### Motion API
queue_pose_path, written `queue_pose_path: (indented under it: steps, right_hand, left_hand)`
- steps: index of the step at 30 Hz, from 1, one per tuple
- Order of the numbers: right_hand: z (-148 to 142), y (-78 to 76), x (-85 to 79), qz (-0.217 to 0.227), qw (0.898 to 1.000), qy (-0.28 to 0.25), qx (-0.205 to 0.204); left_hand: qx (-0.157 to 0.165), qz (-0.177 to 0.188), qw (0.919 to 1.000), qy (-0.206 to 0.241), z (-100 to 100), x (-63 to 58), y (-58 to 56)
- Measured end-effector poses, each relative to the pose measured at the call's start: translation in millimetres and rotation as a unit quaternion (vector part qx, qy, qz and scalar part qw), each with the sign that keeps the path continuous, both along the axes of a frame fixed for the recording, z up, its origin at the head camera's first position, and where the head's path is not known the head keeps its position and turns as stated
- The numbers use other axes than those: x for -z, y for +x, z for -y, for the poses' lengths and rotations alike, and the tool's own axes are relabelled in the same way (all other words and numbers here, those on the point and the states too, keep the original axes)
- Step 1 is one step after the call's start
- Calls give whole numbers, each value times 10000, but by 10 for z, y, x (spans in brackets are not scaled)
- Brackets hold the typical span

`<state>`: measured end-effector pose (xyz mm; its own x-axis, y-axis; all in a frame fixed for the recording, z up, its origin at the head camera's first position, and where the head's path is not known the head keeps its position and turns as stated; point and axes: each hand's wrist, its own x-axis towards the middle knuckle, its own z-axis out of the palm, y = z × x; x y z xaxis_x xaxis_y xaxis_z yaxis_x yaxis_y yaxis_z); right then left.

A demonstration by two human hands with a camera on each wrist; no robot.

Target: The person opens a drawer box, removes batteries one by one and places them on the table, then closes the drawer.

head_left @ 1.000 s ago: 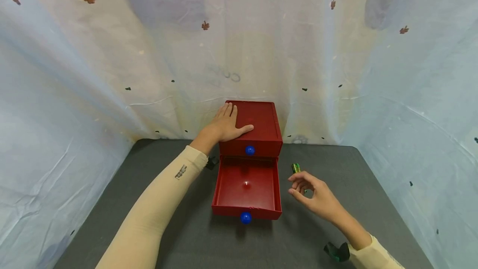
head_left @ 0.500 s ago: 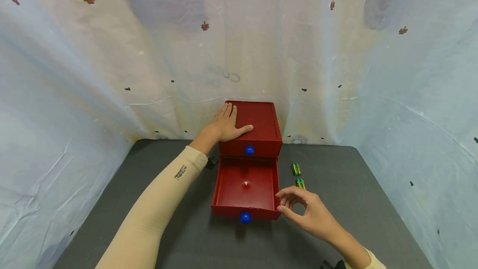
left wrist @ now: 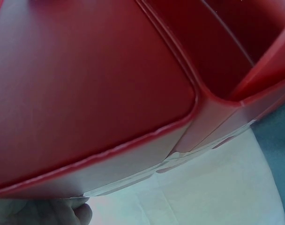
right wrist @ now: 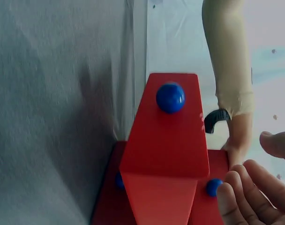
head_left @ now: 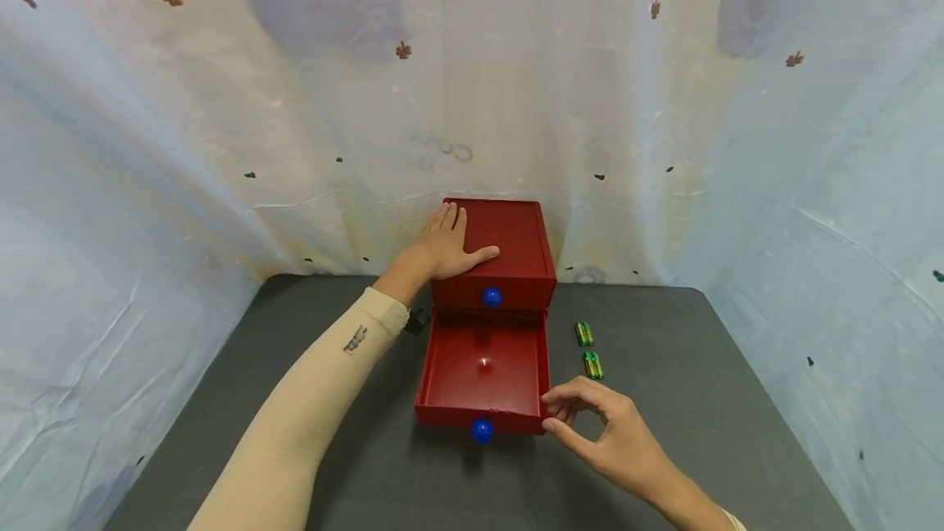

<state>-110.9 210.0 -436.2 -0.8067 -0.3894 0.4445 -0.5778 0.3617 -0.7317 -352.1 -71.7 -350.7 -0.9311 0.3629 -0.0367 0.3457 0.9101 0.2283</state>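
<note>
Left hand (head_left: 444,252) flat on red cabinet (head_left: 512,240) (back edge of worktop (head_left: 664,351)); right hand (head_left: 614,439) loose, gripping nothing, by drawer (head_left: 450,415) front-right corner.

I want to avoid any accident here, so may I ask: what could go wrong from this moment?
The open drawer juts out over the table, so pressure on it might tip the cabinet, although the left hand rests on its top. The right hand has its fingers close to the drawer's right front corner; a push there could make it jam crooked. Green batteries lie just beyond that hand and might be knocked away.
</note>
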Motion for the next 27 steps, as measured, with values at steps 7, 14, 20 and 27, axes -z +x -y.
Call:
queue_pose_path:
  steps: [7, 14, 20, 27]
  right_hand:
    - [91, 61, 81, 81, 9995, -47, -297]
    - [173, 115, 117, 348, 9978, -117, -550]
    - [221, 148, 164, 626, 9955, -116, -696]
    - [277, 151, 257, 939, 9909, -63, -961]
  left_hand:
    - [67, 59, 10000, 42, 8, -9, -4]
    - [49, 87, 9999, 81, 18, -20, 4]
    - [40, 89, 9999, 99, 13, -24, 6]
    - [42, 73, 9999, 82, 16, -30, 12]
